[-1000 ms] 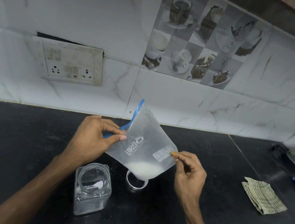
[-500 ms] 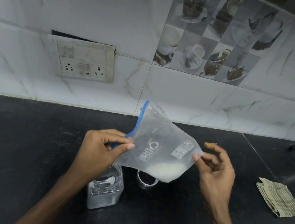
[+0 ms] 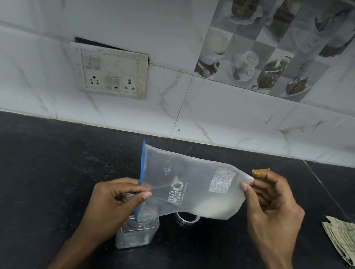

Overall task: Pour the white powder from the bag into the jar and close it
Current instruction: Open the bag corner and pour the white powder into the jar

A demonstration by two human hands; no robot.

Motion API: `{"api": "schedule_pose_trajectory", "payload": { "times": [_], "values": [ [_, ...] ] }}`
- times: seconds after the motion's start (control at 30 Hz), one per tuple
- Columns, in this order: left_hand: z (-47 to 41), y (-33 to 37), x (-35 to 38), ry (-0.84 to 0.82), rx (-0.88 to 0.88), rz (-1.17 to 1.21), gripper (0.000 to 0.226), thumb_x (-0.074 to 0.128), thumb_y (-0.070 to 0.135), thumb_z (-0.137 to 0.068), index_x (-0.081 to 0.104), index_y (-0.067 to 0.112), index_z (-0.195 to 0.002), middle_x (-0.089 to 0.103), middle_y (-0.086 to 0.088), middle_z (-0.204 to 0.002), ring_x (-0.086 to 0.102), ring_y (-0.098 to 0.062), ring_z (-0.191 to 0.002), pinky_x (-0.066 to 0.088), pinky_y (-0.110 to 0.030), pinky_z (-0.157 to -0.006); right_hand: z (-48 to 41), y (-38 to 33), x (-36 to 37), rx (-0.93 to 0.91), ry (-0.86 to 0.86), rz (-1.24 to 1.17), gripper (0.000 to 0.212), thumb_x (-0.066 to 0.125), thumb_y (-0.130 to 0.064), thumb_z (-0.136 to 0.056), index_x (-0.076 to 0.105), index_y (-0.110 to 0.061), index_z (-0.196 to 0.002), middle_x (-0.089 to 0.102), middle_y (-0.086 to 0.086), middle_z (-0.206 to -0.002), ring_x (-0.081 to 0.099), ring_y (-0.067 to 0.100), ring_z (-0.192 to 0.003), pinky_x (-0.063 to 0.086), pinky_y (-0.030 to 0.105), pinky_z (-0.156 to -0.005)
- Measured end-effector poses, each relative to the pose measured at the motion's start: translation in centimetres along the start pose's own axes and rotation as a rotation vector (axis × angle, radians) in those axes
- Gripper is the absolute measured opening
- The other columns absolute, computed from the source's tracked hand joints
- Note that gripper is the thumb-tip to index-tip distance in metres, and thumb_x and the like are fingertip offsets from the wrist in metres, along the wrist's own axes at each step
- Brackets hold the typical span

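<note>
Bag (image 3: 189, 183) pinched sideways by left hand (image 3: 116, 204) and right hand (image 3: 273, 211) above jar (image 3: 136, 233).

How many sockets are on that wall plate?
2: one socket at the plate's lower left, the other at its lower right, with switches between them.

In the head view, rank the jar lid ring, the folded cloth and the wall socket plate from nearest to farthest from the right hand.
From the right hand:
1. Jar lid ring, on the counter just to its left, under the bag.
2. Folded cloth, on the counter to its right.
3. Wall socket plate, up on the tiled wall, far left.
</note>
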State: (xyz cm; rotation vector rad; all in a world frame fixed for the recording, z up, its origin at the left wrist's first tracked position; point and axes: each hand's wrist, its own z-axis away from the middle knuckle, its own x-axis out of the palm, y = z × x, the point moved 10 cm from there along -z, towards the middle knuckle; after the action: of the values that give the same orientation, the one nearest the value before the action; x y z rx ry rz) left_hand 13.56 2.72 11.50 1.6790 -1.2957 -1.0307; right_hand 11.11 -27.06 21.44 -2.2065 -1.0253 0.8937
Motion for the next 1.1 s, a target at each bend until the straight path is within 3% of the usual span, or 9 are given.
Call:
{"api": "schedule_pose_trajectory", "payload": {
  "times": [0.1,0.23,0.37,0.5,0.7,0.83,0.97,1.07,1.1],
  "values": [
    [0.3,-0.7,-0.3,-0.008,-0.007,-0.020,0.023,0.081,0.028,-0.072,0.078,0.043,-0.089,0.076,0.019,-0.090,0.074,-0.007,-0.079,0.061,-0.033,-0.069,-0.2,-1.4,0.6,-0.082,-0.011,0.041,0.028,0.076,0.001,-0.080,0.066,-0.004,-0.106,0.067,-0.014,-0.101,0.069,-0.001,-0.089,0.053,0.009,-0.078],
    [0.6,-1.0,0.4,-0.145,-0.011,-0.080,0.045,0.090,0.025,-0.063,0.074,0.045,-0.100,0.074,0.024,-0.103,0.072,-0.002,-0.093,0.057,-0.021,-0.079,-0.7,-1.6,0.6,-0.078,0.018,0.002,0.027,0.076,-0.001,-0.081,0.066,-0.005,-0.105,0.069,-0.008,-0.099,0.071,0.002,-0.088,0.056,0.014,-0.079],
    [0.7,-2.1,0.4,-0.167,-0.009,-0.196,0.044,0.087,0.012,-0.069,0.075,0.052,-0.085,0.075,0.019,-0.091,0.066,-0.004,-0.068,0.050,-0.013,-0.063,-0.9,-2.3,1.3,-0.100,0.001,0.011,0.028,0.076,0.001,-0.081,0.066,-0.007,-0.106,0.068,-0.013,-0.098,0.070,-0.001,-0.089,0.055,0.012,-0.079],
    [0.6,-2.8,0.3,-0.165,-0.043,-0.284,0.019,0.085,0.009,-0.073,0.080,0.026,-0.079,0.067,0.019,-0.076,0.057,-0.003,-0.059,0.043,-0.011,-0.059,-0.9,-2.5,1.9,-0.111,-0.023,0.027,0.029,0.076,0.002,-0.080,0.066,-0.009,-0.105,0.067,-0.014,-0.098,0.069,0.001,-0.090,0.054,0.011,-0.079],
    [0.6,-1.4,0.3,-0.158,-0.006,-0.224,0.032,0.086,0.008,-0.070,0.079,0.027,-0.095,0.067,0.031,-0.107,0.064,0.012,-0.082,0.044,-0.001,-0.072,-1.3,-2.8,2.0,-0.139,-0.044,0.082,0.028,0.076,-0.001,-0.080,0.067,-0.002,-0.107,0.067,-0.013,-0.099,0.069,0.002,-0.091,0.053,0.009,-0.080],
    [0.7,-2.4,-0.2,-0.105,-0.031,-0.214,0.020,0.080,0.010,-0.078,0.081,0.030,-0.080,0.073,0.027,-0.089,0.069,-0.002,-0.080,0.054,-0.019,-0.068,-1.5,-2.8,1.7,-0.140,-0.051,0.091,0.029,0.077,-0.001,-0.080,0.067,-0.002,-0.107,0.067,-0.013,-0.099,0.069,0.002,-0.092,0.053,0.008,-0.080],
    [0.9,-3.3,-0.3,-0.092,-0.060,-0.300,0.025,0.084,0.012,-0.074,0.071,0.029,-0.060,0.068,0.017,-0.068,0.064,0.007,-0.074,0.049,-0.012,-0.060,-1.6,-3.2,2.2,-0.145,-0.075,0.090,0.029,0.077,0.003,-0.079,0.066,-0.008,-0.103,0.067,-0.014,-0.095,0.069,0.001,-0.089,0.053,0.008,-0.078],
    [1.0,-3.1,-0.3,-0.110,-0.036,-0.309,0.038,0.082,0.019,-0.075,0.068,0.050,-0.056,0.067,0.032,-0.077,0.064,0.006,-0.082,0.049,-0.010,-0.066,-1.7,-2.9,1.9,-0.134,-0.045,0.062,0.026,0.076,0.004,-0.080,0.062,-0.015,-0.091,0.069,-0.009,-0.087,0.070,0.006,-0.081,0.058,0.019,-0.069],
    [1.0,-3.3,-0.3,-0.117,-0.037,-0.303,0.034,0.082,0.019,-0.076,0.071,0.046,-0.059,0.069,0.031,-0.081,0.066,0.003,-0.084,0.052,-0.013,-0.068,-1.6,-2.8,2.0,-0.159,-0.049,0.083,0.024,0.074,0.009,-0.081,0.063,-0.012,-0.084,0.069,-0.005,-0.085,0.069,0.008,-0.080,0.059,0.023,-0.067]
  ]
}}
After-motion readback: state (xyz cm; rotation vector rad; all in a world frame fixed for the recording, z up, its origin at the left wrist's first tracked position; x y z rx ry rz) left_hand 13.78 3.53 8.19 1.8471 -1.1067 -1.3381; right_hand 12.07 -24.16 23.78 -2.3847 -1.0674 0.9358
